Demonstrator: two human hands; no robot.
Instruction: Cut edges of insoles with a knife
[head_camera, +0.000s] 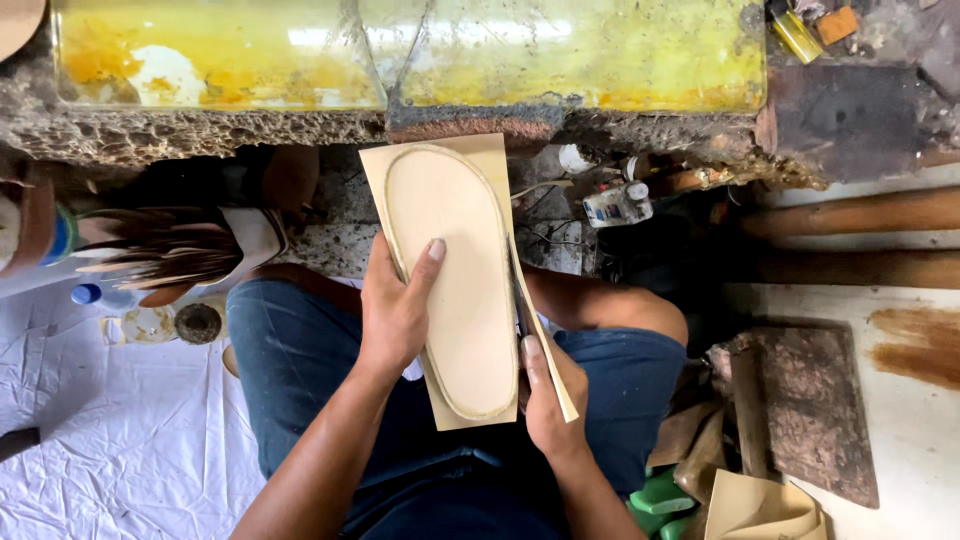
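White sheeting (120, 440) covers the floor at left. Left hand (395, 310) grasps the tan sole (455, 280), over the lap. Right hand (550, 395) clenches a blade (522, 300) at its edge. A stained slab (815, 410) lies right.

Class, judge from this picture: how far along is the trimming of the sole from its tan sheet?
Done: little; the tan sheet keeps margins around the sole. In hand: left hand steadies the sole, right hand works a blade along the right edge, lifting a strip. Left: top, left and bottom margins.
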